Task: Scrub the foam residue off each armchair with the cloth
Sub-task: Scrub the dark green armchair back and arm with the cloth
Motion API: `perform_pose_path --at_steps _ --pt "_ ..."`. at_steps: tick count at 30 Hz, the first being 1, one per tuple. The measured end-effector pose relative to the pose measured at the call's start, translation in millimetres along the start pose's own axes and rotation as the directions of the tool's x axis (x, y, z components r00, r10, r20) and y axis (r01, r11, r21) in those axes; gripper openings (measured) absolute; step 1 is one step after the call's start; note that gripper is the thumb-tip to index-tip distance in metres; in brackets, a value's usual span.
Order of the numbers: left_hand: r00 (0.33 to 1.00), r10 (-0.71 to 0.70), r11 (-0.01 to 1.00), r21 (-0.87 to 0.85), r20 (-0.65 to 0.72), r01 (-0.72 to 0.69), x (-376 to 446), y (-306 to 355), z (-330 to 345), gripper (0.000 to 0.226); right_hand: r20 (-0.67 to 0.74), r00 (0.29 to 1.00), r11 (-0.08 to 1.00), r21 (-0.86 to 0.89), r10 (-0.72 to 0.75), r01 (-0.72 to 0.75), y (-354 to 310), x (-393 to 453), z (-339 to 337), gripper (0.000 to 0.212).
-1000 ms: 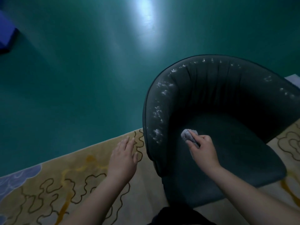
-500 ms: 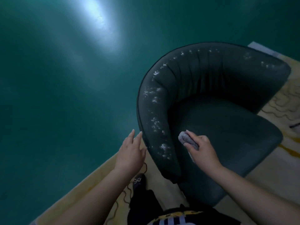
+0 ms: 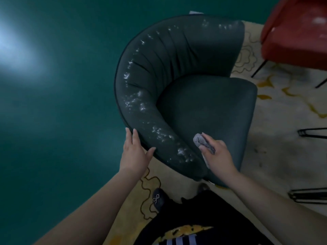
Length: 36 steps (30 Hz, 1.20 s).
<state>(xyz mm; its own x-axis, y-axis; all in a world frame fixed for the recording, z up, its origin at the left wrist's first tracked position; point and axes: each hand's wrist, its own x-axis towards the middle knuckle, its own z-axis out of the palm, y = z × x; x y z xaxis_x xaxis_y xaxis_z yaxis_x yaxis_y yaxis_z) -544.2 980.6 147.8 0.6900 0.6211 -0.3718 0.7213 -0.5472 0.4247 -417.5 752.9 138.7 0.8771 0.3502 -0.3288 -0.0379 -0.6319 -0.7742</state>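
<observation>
No readable writing; left hand [image 3: 134, 156] spread on the foam-flecked armchair [image 3: 185, 96] rim, right hand [image 3: 216, 154] pinching the cloth [image 3: 200, 140] over the seat

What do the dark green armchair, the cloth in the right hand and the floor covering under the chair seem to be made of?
Dark green armchair: smooth leather or leatherette, judging by its soft sheen and pleated back; white foam flecks sit on top. Cloth: grey, nubby, probably terry or microfibre, bunched in the right hand. Rug: matte woven pile, cream with yellow swirls.
</observation>
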Motion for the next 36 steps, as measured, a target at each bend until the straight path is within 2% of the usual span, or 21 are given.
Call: perform_pose_path --at_steps 8,11,15,19,21,24,25,27,29,31,32,34,36 --pt "0.999 0.037 0.999 0.005 -0.014 -0.037 0.1 -4.7 4.4 0.095 -0.009 0.998 0.997 -0.053 0.063 -0.064 28.2 -3.8 41.7 0.043" --pt "0.999 0.039 0.999 0.024 -0.017 -0.039 1.1 -5.6 5.4 0.096 -0.056 0.996 0.994 -0.080 0.064 -0.068 22.9 1.7 62.0 0.041" --pt "0.998 0.052 0.998 0.027 -0.039 -0.051 1.5 -6.6 9.2 0.095 0.016 0.996 0.996 -0.031 -0.084 0.084 -0.1 14.9 75.7 0.042" --pt "0.998 0.052 0.999 0.010 -0.047 -0.052 1.1 -7.1 10.1 0.095 0.097 0.943 0.940 -0.097 -0.318 0.327 9.5 -2.5 62.0 0.047" --pt "0.997 0.053 0.999 0.004 -0.047 -0.053 1.0 -6.8 9.0 0.095 0.080 0.964 0.960 -0.098 -0.254 0.261 19.7 -4.6 53.9 0.046" --pt "0.998 0.045 0.999 0.008 -0.044 -0.044 0.3 -5.4 8.0 0.095 0.029 1.000 1.000 0.014 -0.009 0.009 11.9 13.8 64.3 0.040" --pt "0.998 0.042 0.999 0.014 -0.044 -0.041 0.3 -5.0 7.5 0.095 0.033 0.999 0.999 0.036 -0.010 0.009 4.2 18.4 69.5 0.039" --pt "0.998 0.045 0.998 0.035 -0.046 -0.043 0.9 -4.6 6.6 0.095 0.069 0.986 0.988 0.024 -0.151 0.150 -7.9 14.7 74.0 0.041" --pt "0.998 0.052 0.998 0.047 -0.044 -0.050 1.2 -4.1 5.6 0.095 0.124 0.940 0.946 -0.027 -0.319 0.324 -2.9 -0.4 67.0 0.046" --pt "0.998 0.054 0.998 0.042 -0.041 -0.052 0.4 -3.2 5.2 0.094 0.138 0.915 0.917 -0.072 -0.379 0.391 14.9 -15.2 55.5 0.051" --pt "0.998 0.054 0.998 0.038 -0.042 -0.053 0.0 -2.8 4.9 0.093 0.113 0.929 0.930 -0.075 -0.352 0.361 21.5 -17.1 51.0 0.053" --pt "0.998 0.051 0.998 0.034 -0.046 -0.049 -0.4 -2.2 4.4 0.093 0.038 0.979 0.979 -0.030 -0.200 0.202 21.2 -6.8 52.6 0.049" --pt "0.998 0.049 0.998 0.039 -0.046 -0.048 -0.3 -1.8 3.6 0.093 0.012 0.995 0.996 0.002 -0.094 0.094 9.4 8.2 65.4 0.043"
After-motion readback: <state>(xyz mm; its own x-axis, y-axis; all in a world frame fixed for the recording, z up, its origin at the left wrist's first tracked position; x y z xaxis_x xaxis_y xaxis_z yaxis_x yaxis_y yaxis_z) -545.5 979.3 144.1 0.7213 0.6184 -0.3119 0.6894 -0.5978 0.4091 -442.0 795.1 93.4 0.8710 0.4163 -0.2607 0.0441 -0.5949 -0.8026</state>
